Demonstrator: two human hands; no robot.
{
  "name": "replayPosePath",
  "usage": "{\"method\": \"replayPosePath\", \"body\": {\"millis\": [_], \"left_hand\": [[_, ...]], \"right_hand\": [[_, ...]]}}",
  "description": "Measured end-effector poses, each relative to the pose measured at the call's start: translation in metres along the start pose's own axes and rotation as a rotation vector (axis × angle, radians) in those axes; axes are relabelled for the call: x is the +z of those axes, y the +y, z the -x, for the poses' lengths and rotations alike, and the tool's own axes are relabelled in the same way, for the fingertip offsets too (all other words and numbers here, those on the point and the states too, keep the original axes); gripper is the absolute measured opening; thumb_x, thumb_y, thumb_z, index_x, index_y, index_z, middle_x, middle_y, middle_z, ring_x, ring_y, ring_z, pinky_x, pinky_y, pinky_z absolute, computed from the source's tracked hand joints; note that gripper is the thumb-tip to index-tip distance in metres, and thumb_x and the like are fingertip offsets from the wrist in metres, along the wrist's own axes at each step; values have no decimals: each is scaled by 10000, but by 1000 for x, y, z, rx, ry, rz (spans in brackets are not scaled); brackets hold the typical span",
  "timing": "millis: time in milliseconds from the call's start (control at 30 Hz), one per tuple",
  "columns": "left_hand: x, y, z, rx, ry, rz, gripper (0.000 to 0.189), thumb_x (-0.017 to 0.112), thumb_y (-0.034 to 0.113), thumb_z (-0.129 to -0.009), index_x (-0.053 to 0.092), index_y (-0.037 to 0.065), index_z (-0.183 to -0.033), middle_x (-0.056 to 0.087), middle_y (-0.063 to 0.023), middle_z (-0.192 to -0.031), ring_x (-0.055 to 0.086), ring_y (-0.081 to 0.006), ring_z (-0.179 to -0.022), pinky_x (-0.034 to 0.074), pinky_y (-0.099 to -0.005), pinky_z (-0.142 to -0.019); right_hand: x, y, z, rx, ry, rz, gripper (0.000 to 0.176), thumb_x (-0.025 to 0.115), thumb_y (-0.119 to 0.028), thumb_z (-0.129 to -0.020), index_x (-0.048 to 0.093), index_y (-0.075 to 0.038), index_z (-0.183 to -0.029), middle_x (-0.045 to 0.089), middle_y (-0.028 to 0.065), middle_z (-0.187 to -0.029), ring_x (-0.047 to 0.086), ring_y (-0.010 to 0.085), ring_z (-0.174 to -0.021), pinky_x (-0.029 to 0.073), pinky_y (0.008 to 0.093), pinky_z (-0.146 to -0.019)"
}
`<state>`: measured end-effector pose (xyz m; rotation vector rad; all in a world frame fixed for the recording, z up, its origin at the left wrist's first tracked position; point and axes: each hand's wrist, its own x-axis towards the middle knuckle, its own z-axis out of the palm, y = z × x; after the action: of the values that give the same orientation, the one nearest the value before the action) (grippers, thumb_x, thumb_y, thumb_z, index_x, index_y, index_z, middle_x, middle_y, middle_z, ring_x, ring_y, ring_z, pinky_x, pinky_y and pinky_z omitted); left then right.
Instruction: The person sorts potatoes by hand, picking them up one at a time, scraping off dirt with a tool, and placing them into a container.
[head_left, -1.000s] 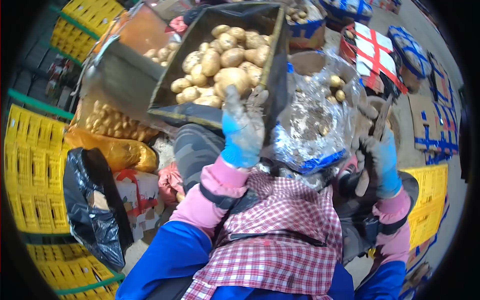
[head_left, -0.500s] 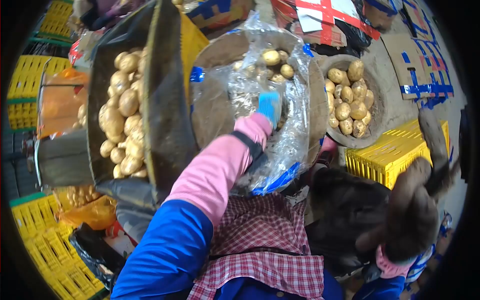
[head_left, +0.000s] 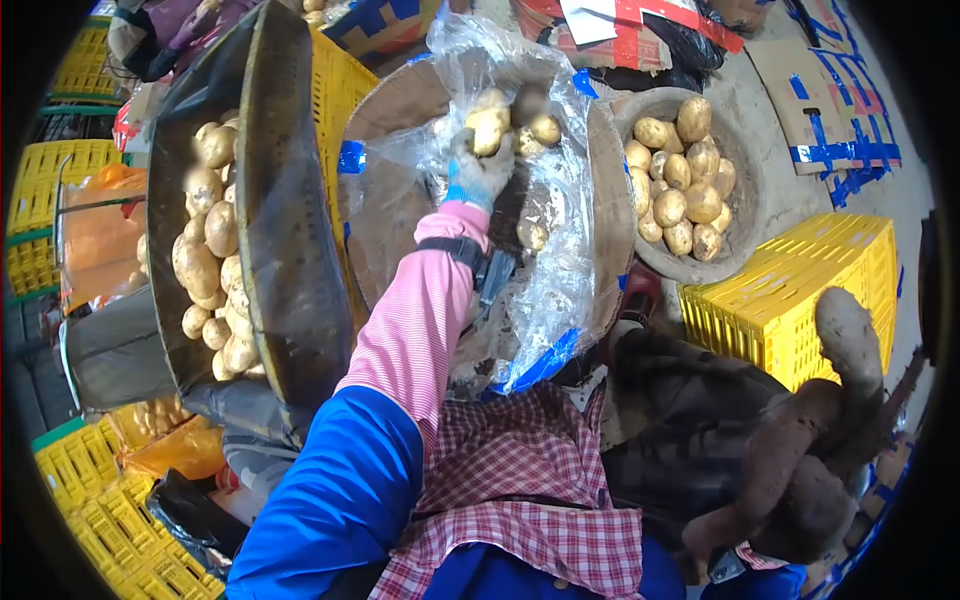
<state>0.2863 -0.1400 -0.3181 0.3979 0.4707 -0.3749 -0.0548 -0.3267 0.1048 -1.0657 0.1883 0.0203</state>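
My left hand (head_left: 482, 168), in a pale glove with a blue cuff, is closed on a potato (head_left: 488, 125) inside the plastic-lined round cardboard container (head_left: 608, 215). Other potatoes (head_left: 545, 129) lie beside it in the clear plastic. At the lower right, close to the camera, is my right hand (head_left: 800, 470) in a dark, dirty glove. Its fingers are spread, with nothing visible between them.
A dark, upright-sided bin (head_left: 300, 200) with potatoes stands left. A round basin (head_left: 757, 215) of potatoes and a yellow crate (head_left: 790, 300) are right. Taped cardboard (head_left: 800, 105) lies at upper right. Another person's sleeve (head_left: 135, 40) shows upper left.
My left hand has moved up and left within the container and now grips a potato. The view has shifted, and my right hand appears slightly lower.
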Motion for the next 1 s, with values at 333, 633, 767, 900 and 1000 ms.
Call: {"method": "replayPosePath", "body": {"millis": [333, 633, 767, 900, 1000], "left_hand": [[-79, 26, 112, -565, -385, 230, 336, 564, 212, -878, 590, 14, -1149, 651, -180, -988, 674, -295, -786, 587, -399, -722], [-20, 7, 172, -2, 262, -982, 210, 637, 195, -869, 595, 42, -1007, 636, -105, -882, 618, -214, -739, 536, -329, -630], [-26, -30, 141, 354, 53, -1297, 356, 716, 147, -756, 618, -15, -1058, 667, -133, -921, 646, -273, -831, 512, -345, -751], [-35, -78, 88, 170, 37, -1642, 604, 801, 269, -663, 549, -12, -1135, 654, -233, -1010, 649, -345, -939, 505, -409, -802], [-90, -133, 24, 302, 274, -1689, 382, 703, 130, -807, 530, -3, -1120, 638, -116, -983, 623, -196, -786, 513, -350, -697]], "right_hand": [[47, 11, -30, 95, 365, 187, 746, 609, -171, -794, 272, 129, -1388, 534, 73, -547, 484, 116, -354, 402, 211, -294], [41, 9, -12, -167, 310, 8, 502, 520, -212, -934, 406, 88, -1320, 616, 126, -884, 557, 102, -633, 429, 181, -550], [37, 9, 3, -207, 402, -127, 447, 502, -205, -942, 472, 124, -1242, 649, 162, -970, 624, 139, -765, 475, 202, -671], [26, 11, 3, -123, 399, -165, 401, 474, -236, -957, 536, 132, -1103, 646, 170, -932, 630, 146, -749, 485, 200, -668], [-6, 17, 10, -20, 325, -154, 378, 444, -290, -985, 512, 75, -914, 522, 126, -727, 458, 100, -510, 370, 173, -453]]}}
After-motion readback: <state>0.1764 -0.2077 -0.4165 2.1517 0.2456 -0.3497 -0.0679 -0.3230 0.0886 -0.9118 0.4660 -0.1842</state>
